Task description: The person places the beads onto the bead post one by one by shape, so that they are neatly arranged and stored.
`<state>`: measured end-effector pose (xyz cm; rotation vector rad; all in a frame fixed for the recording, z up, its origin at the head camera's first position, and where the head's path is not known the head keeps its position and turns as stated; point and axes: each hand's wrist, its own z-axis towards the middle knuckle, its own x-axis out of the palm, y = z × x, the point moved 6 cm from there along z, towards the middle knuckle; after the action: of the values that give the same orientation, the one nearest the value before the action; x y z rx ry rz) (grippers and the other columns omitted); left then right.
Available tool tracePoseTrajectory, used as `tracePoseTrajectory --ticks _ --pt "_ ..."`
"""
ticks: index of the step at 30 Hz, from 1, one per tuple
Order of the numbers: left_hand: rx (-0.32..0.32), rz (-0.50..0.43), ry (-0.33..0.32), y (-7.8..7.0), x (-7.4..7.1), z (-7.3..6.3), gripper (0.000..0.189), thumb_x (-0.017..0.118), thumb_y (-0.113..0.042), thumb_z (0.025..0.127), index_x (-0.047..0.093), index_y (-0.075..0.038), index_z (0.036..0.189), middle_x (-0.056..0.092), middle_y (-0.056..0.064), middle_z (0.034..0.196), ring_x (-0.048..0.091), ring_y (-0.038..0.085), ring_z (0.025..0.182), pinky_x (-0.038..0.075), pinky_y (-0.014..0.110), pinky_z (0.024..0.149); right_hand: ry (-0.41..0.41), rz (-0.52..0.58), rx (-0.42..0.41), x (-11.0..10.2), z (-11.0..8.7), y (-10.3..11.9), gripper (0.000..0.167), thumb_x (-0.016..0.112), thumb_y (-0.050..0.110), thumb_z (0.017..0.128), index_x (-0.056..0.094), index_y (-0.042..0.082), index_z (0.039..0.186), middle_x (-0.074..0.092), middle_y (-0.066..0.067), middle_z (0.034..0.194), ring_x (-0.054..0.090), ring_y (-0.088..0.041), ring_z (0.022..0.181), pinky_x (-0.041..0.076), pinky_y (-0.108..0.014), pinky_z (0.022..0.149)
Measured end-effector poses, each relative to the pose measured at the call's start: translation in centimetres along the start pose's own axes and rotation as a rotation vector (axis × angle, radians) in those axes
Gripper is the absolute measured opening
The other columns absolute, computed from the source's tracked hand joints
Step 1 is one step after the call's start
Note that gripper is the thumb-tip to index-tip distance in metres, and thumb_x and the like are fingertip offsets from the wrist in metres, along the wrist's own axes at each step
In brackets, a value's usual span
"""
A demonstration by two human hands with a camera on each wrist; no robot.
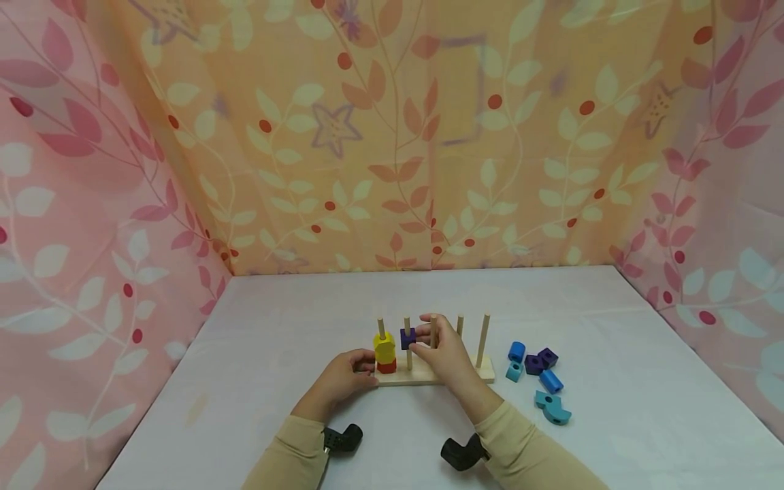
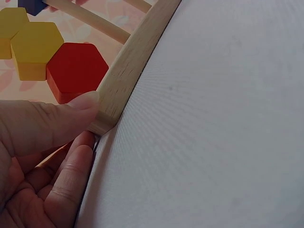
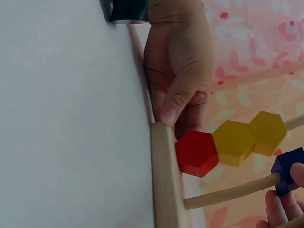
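Note:
A wooden peg stand (image 1: pixel 422 373) with a row of upright pegs stands on the table. My left hand (image 1: pixel 344 376) grips the left end of its base, thumb (image 2: pixel 85 107) on the front and fingers behind. On the leftmost peg, two yellow hexagonal blocks (image 3: pixel 232 142) sit above a red hexagonal block (image 3: pixel 197 153). With thumb and fingers, my right hand (image 1: pixel 452 357) pinches a dark purple square block (image 1: pixel 406 339) threaded on the second peg. The block is partway up, with bare peg below it. The other pegs carry no blocks.
Right of the stand lie loose blocks: blue ones (image 1: pixel 551 382), dark purple ones (image 1: pixel 534 365), a small teal one (image 1: pixel 514 371) and a curved teal piece (image 1: pixel 556 411). Patterned cloth (image 1: pixel 392 170) hangs behind the white table (image 1: pixel 275 306) and on both sides.

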<state>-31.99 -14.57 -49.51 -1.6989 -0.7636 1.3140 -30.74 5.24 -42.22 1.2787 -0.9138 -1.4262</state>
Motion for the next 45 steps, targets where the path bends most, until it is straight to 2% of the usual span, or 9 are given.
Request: tracePoseTrajectory --ticks 7,13,19,24,37,45 --pt "-0.018 0.013 -0.007 0.0 -0.1 -0.1 0.041 0.075 -0.010 0.073 0.061 -0.011 0.112 0.062 0.001 0.102 0.055 0.016 0.092 0.044 0.038 0.085 0.014 -0.030 0.034 0.5 -0.2 -1.5 0.028 0.071 0.005 0.077 0.059 0.003 0.103 0.064 -0.008 0.097 0.062 -0.024 0.094 0.045 -0.040 0.087" --pt "-0.009 -0.003 -0.004 -0.3 -0.1 -0.2 0.041 0.075 -0.008 0.073 0.061 -0.009 0.112 0.062 0.002 0.104 0.055 0.017 0.093 0.044 0.038 0.085 0.027 -0.040 0.075 0.8 -0.4 -2.6 0.028 0.071 0.007 0.078 0.059 0.003 0.102 0.063 -0.008 0.099 0.061 -0.026 0.096 0.046 -0.039 0.086" --pt "-0.004 -0.003 -0.001 -0.3 -0.1 -0.1 0.042 0.075 -0.009 0.073 0.060 -0.009 0.113 0.062 0.002 0.102 0.055 0.017 0.093 0.044 0.038 0.085 0.046 -0.046 0.092 0.9 -0.5 -3.4 0.027 0.070 0.006 0.078 0.059 0.002 0.102 0.063 -0.008 0.097 0.061 -0.022 0.089 0.048 -0.035 0.082" --pt "-0.001 0.003 0.000 -0.3 -0.1 -0.1 0.042 0.075 -0.010 0.074 0.060 -0.009 0.113 0.062 0.002 0.103 0.055 0.017 0.093 0.044 0.039 0.086 0.055 -0.056 0.104 1.0 -0.6 -3.7 0.025 0.069 0.005 0.079 0.059 0.003 0.102 0.062 -0.007 0.095 0.060 -0.018 0.085 0.048 -0.034 0.080" --pt "0.009 0.004 0.005 -0.4 -0.1 -0.3 0.043 0.074 -0.010 0.074 0.059 -0.007 0.114 0.062 0.002 0.100 0.055 0.017 0.093 0.044 0.040 0.085 0.039 -0.122 0.125 1.0 -0.6 -4.3 0.026 0.072 0.001 0.074 0.060 0.003 0.096 0.062 -0.007 0.092 0.059 -0.019 0.085 0.048 -0.036 0.080" --pt "0.003 0.004 -0.006 -0.2 0.0 -0.1 0.043 0.074 -0.009 0.074 0.060 -0.008 0.114 0.062 0.002 0.100 0.054 0.017 0.093 0.044 0.038 0.085 0.031 -0.101 0.086 1.1 -0.5 -4.4 0.026 0.069 -0.006 0.073 0.059 0.001 0.096 0.062 -0.009 0.093 0.060 -0.020 0.085 0.049 -0.035 0.079"
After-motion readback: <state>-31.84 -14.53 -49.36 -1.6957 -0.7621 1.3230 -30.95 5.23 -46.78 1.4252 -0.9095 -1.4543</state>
